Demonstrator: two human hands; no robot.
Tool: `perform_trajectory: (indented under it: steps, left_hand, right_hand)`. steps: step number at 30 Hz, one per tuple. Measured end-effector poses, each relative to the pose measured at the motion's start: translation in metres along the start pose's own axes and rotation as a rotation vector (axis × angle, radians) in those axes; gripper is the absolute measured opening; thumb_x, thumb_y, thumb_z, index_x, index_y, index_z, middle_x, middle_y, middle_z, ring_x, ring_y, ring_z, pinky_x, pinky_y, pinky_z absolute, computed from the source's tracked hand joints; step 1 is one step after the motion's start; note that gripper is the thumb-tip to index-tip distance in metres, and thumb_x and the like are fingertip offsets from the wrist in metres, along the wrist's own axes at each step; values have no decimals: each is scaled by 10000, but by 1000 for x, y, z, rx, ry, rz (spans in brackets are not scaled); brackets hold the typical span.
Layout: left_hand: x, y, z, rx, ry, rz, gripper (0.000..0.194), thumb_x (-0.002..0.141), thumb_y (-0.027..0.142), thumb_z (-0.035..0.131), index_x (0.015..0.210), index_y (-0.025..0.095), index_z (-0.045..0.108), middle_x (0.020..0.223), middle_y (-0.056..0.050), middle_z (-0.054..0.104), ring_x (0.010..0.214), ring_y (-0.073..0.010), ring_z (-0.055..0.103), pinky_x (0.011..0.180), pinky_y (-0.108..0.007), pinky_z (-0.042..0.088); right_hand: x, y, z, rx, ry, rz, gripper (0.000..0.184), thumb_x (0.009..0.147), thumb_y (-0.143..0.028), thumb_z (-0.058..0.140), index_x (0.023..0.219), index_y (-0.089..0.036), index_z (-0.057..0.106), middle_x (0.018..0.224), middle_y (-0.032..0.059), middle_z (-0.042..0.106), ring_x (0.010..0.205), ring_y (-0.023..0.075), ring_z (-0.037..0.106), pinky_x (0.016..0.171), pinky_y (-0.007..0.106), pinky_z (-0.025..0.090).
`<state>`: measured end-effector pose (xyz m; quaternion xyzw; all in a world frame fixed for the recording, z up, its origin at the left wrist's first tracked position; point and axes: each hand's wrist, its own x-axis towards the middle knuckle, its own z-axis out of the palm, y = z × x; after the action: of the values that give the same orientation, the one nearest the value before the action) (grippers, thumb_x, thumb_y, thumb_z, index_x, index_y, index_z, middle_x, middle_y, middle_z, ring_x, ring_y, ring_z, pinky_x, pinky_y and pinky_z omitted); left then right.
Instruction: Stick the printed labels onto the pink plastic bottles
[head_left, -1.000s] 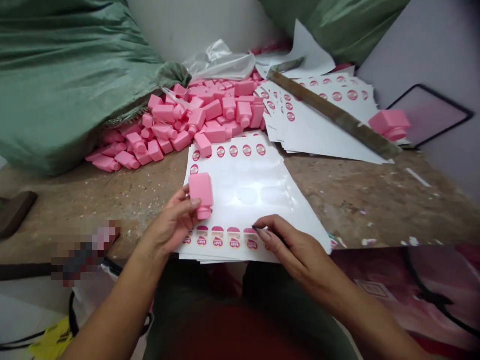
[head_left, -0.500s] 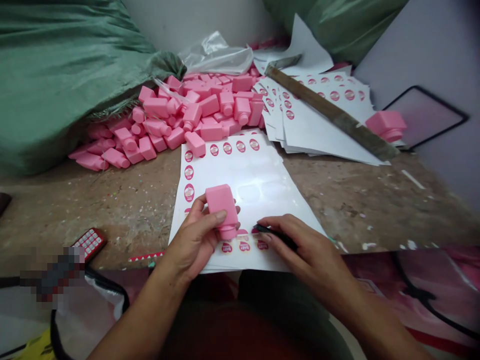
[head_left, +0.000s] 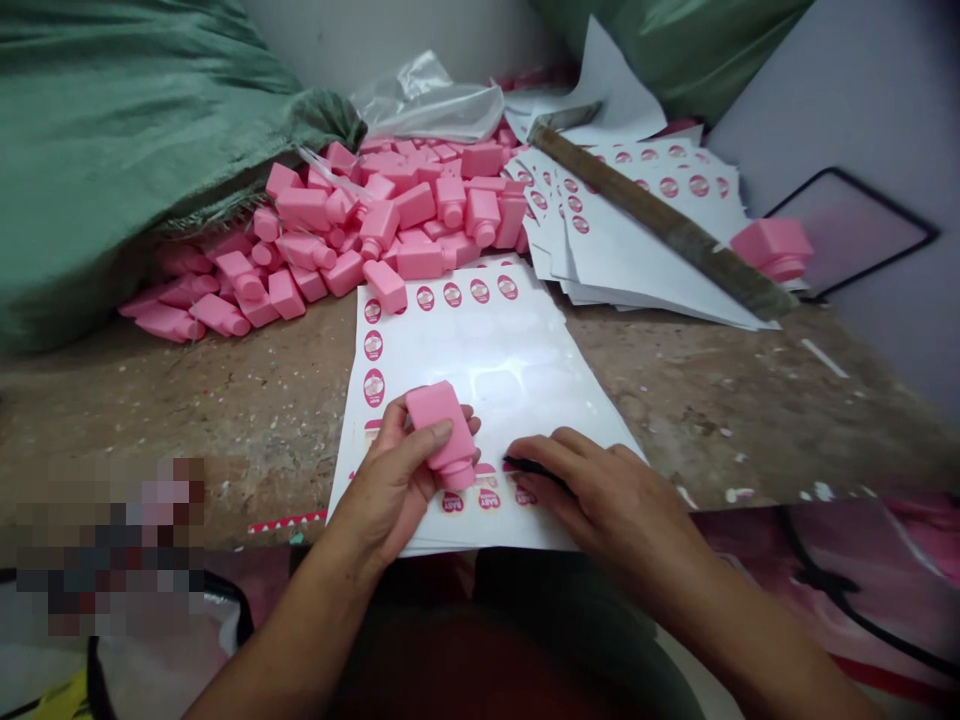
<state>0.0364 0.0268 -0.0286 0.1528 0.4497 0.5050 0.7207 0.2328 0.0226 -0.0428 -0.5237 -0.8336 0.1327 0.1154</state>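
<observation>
My left hand (head_left: 401,475) is closed around a pink plastic bottle (head_left: 439,425), its thumb across the flat side and the bottle's neck pointing down toward me. A slim black tool (head_left: 536,466) is pinched in my right hand (head_left: 600,485); its exact kind is hidden by the fingers. The tool's tip rests at or just above a white sticker sheet (head_left: 457,355) under both hands. Oval pink labels run along the sheet's left, far and near edges, and its middle is bare and shiny. Another pink bottle (head_left: 385,287) lies on the sheet's far left corner.
Beyond the sheet lies a heap of pink bottles (head_left: 390,205) beside a green sack (head_left: 150,170). At right, a wooden bar (head_left: 645,215) presses on more sticker sheets (head_left: 660,260). One pink bottle (head_left: 772,245) stands at the bar's near end. The worn wooden table (head_left: 750,400) ends close to me.
The bottle in my left hand has tilted slightly and come a little nearer me. My right hand has shifted slightly with the black tool, its fingers turned further down over the labels.
</observation>
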Motion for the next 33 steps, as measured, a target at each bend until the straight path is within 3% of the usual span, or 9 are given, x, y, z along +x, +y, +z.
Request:
perform_trajectory:
  steps: [3,9,16,25,29,33]
  left_hand:
    - [1,0,0,-9,12,-6,305,825,161,639,1107,167,525,1040,-109,683,974,-220,670,842,-380,556]
    - [2,0,2,-21,25,-3,332,794,130,661,1101,166,538,1061,-114,689,1009,-223,666,850,-329,529]
    - [2,-2,2,16,11,3,343,787,175,690,1102,174,554,1062,-103,684,1019,-219,650,787,-288,511]
    - [2,-3,4,64,7,1,336,779,201,702,1085,181,565,964,-69,678,872,-183,649,727,-286,502]
    - [2,-2,3,41,12,5,319,790,176,685,1086,169,567,1016,-92,683,956,-202,653,760,-282,513]
    - [3,0,1,-41,38,-20,335,786,136,668,1102,160,561,1058,-114,682,1040,-239,647,854,-355,538]
  right_hand:
    - [2,-4,-2,19,-7,3,168,922,-255,510,1005,-276,654,804,-2,649,604,167,579,597,297,388]
    - [-1,-13,2,146,17,153,142,906,-317,501,884,-242,620,794,7,697,643,187,581,578,287,366]
    - [1,-17,0,121,18,117,155,907,-265,466,828,-228,594,727,11,674,605,183,542,556,282,323]
    - [5,-20,2,18,23,109,169,901,-260,458,785,-224,575,602,3,617,550,184,521,520,279,272]
    - [5,-18,1,134,2,133,180,908,-291,446,814,-229,585,649,-1,641,582,185,550,540,281,311]
    - [1,-15,2,164,11,154,191,919,-324,442,843,-235,593,706,4,669,611,190,567,567,287,331]
